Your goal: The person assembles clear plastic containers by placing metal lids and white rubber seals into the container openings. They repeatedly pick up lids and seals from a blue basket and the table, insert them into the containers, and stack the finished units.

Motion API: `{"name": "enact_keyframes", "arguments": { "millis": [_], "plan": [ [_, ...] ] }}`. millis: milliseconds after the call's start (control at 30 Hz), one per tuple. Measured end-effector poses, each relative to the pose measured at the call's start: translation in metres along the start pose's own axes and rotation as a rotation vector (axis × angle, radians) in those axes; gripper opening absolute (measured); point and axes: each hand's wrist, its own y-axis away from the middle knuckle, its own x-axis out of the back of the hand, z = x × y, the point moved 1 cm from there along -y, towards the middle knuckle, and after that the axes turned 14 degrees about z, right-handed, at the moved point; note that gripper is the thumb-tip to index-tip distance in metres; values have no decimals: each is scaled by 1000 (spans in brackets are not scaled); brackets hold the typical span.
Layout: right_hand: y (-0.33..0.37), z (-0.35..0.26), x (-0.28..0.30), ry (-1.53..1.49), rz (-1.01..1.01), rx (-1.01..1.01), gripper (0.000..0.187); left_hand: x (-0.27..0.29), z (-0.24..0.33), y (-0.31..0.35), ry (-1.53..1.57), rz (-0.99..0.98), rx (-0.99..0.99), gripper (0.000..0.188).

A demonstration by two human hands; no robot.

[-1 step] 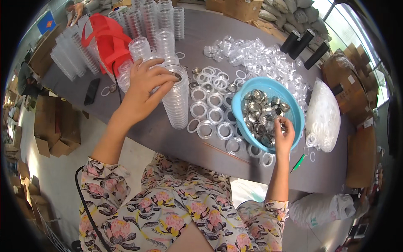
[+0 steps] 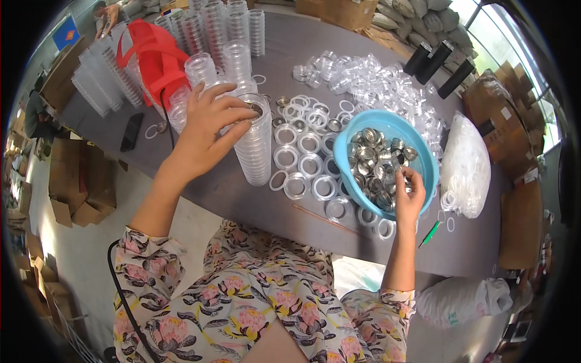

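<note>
My left hand (image 2: 209,124) reaches over a tall stack of clear plastic cups (image 2: 253,154). Its fingers are spread, and the fingertips touch the rim of the top cup, where a silvery round piece (image 2: 254,107) shows inside. My right hand (image 2: 410,192) is over the near right side of a light blue plastic basin (image 2: 427,148). Thumb and fingers there pinch a small shiny piece (image 2: 396,164), partly hidden. Silvery round metal caps (image 2: 367,154) lie heaped in the basin. Between stack and basin are several clear rings (image 2: 310,143), laid flat on the grey table.
Small clear containers (image 2: 378,85) are piled behind the basin, with a filled plastic bag (image 2: 466,166) to its right. A green-handled tool (image 2: 431,233) and a thin brown stick (image 2: 324,219) lie near the front edge. More cup stacks (image 2: 218,27), a red bag (image 2: 160,60) and a phone (image 2: 132,132) are leftward.
</note>
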Motion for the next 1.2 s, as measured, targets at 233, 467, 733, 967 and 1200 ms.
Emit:
{"name": "enact_keyframes", "arguments": {
  "millis": [233, 467, 733, 967, 1200],
  "plan": [
    [27, -98, -16, -345, -82, 185, 13, 6, 8, -1, -8, -208, 5, 15],
    [20, -153, -87, -392, -114, 468, 12, -4, -3, 2, 60, -83, 76, 11],
    [32, -170, -154, -804, -290, -77, 11, -15, -9, 16, 667, 318, 525, 17],
    [31, -166, -158, -336, -314, 749, 6, -11, -13, 82, 316, 748, 488, 16],
    [14, -184, -147, 5, -618, 959, 12, -63, -30, 198, -227, 128, 309, 18]
  ]
}}
